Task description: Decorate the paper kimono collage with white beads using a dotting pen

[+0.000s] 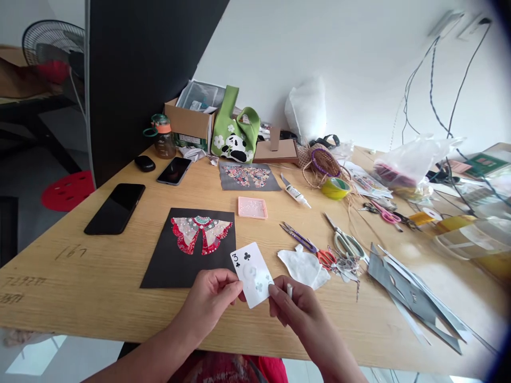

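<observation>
The left hand (217, 292) pinches the left edge of the card (261, 264) between thumb and fingers; the right hand (295, 303) pinches the opposite lower corner, a white piece (289, 290) tucked in its curled fingers. The card is above the desk (99, 287), beside the black sheet (159, 266). It seems best held level, thumbs clear of the glue-like blob (250, 272).
</observation>
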`<state>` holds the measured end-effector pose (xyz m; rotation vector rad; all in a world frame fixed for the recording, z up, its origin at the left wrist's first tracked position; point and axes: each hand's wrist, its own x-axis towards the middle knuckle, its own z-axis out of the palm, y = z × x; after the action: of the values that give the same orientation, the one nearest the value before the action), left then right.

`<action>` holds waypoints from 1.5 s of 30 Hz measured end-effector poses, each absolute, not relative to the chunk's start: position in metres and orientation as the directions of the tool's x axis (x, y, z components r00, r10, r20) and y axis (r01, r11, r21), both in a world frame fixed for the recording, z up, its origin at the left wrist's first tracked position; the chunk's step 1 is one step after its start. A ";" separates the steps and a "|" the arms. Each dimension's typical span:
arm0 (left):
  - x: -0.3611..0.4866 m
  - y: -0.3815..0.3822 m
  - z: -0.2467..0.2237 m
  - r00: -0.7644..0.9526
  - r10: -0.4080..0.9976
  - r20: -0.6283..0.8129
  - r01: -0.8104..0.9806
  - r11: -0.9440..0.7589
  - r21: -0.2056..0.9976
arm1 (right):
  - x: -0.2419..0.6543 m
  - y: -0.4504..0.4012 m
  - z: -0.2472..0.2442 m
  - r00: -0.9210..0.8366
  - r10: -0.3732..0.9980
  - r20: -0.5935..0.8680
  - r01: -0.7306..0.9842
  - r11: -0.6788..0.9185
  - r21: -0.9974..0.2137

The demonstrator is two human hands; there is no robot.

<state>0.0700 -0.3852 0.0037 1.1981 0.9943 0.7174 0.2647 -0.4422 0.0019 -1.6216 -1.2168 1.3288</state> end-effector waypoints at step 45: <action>0.086 -0.377 -0.010 0.256 0.948 -0.188 0.123 0.161 0.979 | 0.232 -0.448 -0.035 -0.148 0.835 0.530 0.854 0.378 -0.358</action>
<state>0.0862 -0.3767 -0.0100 1.2648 1.1583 0.8327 0.2315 -0.4477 -0.0349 -1.4508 -1.9719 -0.0357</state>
